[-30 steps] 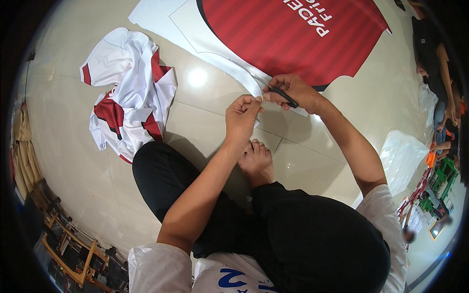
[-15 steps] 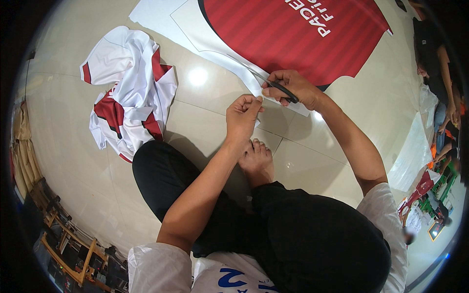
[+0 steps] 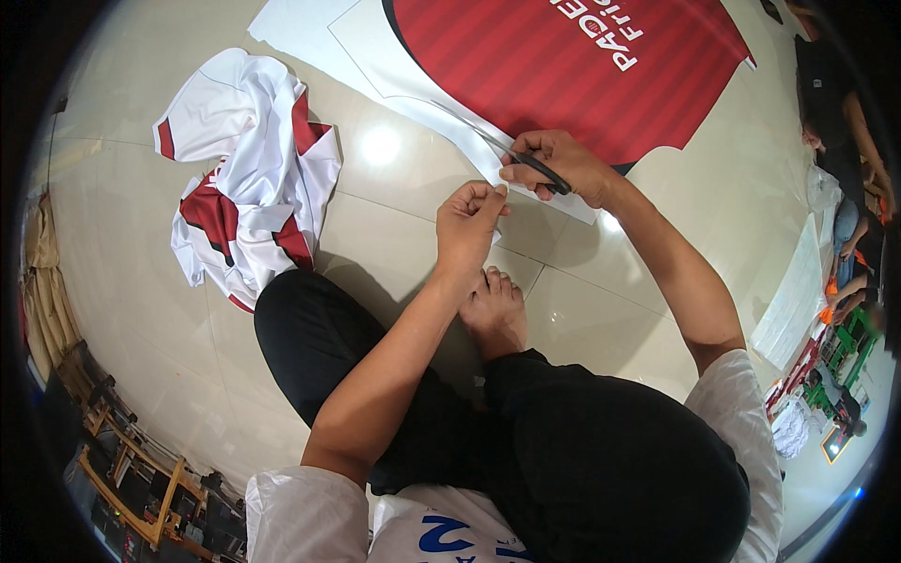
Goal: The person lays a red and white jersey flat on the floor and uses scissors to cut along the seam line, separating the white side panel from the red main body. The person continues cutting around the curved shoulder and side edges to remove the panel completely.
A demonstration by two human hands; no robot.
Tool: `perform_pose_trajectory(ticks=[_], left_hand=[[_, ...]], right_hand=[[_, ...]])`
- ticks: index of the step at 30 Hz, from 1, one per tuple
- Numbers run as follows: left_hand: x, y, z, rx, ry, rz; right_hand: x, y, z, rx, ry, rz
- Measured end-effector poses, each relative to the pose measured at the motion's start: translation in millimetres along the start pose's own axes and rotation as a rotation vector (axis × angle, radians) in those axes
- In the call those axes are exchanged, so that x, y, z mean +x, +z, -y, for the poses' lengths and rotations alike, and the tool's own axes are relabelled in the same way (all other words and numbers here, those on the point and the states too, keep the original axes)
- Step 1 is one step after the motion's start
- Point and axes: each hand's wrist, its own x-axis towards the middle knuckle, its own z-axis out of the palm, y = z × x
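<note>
My right hand (image 3: 572, 169) grips a pair of scissors (image 3: 537, 171) with black handles. Their long metal blades point up and left along the white margin of a printed fabric panel (image 3: 563, 80), which is red with darker stripes and white lettering. Just left of the scissors, my left hand (image 3: 467, 220) is pinched closed on the edge of the white fabric margin (image 3: 490, 167). Its fingertips hide the spot they hold. A thin dark outline runs across the white part at the upper left of the panel.
Left of my hands lies a crumpled white and red garment (image 3: 249, 178) on the glossy tiled floor (image 3: 375, 235). My bare foot (image 3: 495, 305) rests just below my left hand. Wooden frames (image 3: 141, 497) stand at the lower left. Other people (image 3: 840, 122) are at the far right, near a translucent sheet (image 3: 793, 291).
The scissors have shifted slightly left along the white margin. My left hand has barely moved. At the far right, the people have changed position a little.
</note>
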Motion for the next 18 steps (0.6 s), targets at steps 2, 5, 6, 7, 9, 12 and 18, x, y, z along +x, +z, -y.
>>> perform_pose_trajectory(ticks=[2,5,6,7,9,12,18], left_hand=[[-0.9,1.9,-1.2,-0.002,0.000,-0.002],[-1.0,2.3,-1.3,-0.001,0.012,-0.002],[-0.9,2.1,-1.0,0.000,0.017,-0.002],[-0.8,2.2,-0.7,0.004,0.017,-0.008],[-0.7,2.4,-0.2,0.013,0.016,-0.020],[-1.6,3.3,-1.9,-0.001,0.006,-0.007],[0.1,2.0,0.2,0.014,0.000,-0.013]], right_hand=[[1.0,-1.2,0.8,-0.012,0.001,0.001],[1.8,-2.6,1.0,-0.025,-0.004,0.007],[1.9,-3.0,0.8,-0.029,-0.006,0.010],[2.1,-3.2,0.5,-0.036,-0.009,0.010],[2.6,-3.2,-0.3,-0.048,-0.015,0.011],[4.5,-2.6,-1.6,-0.055,-0.016,-0.009],[9.4,-0.5,6.1,-0.055,-0.017,-0.002]])
